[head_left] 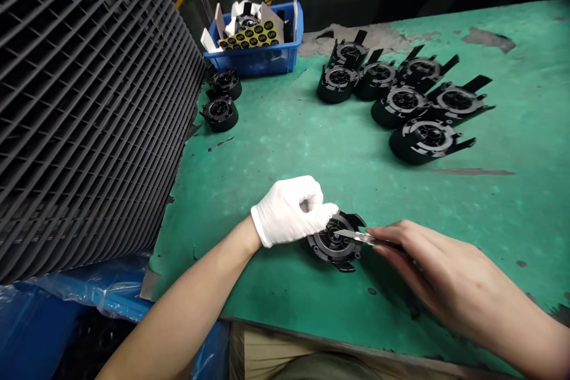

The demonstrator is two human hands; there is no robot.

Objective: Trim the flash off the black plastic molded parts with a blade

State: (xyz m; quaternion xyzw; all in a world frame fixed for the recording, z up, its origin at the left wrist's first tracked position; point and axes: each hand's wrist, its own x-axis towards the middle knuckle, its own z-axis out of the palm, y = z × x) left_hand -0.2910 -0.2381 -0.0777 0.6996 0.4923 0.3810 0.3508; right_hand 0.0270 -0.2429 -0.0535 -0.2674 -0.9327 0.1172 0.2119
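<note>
A round black plastic housing [332, 249] with spokes and side tabs lies face up near the front of the green table. My left hand [291, 211], in a white glove, is closed on its upper left rim, thumb along the edge. Bare and closed, my right hand [439, 267] grips a utility knife [363, 237] from the right. The knife's blade reaches over the housing's spoked centre; whether its tip touches the plastic I cannot tell. The glove hides the housing's left part.
Several similar black housings [336, 83] stand at the back right of the green table [267, 142]; two more [220, 113] sit at the left. Behind them is a blue bin [253, 62] holding parts and a yellow sticker sheet. Stacked grey grids [98, 101] rise along the left edge.
</note>
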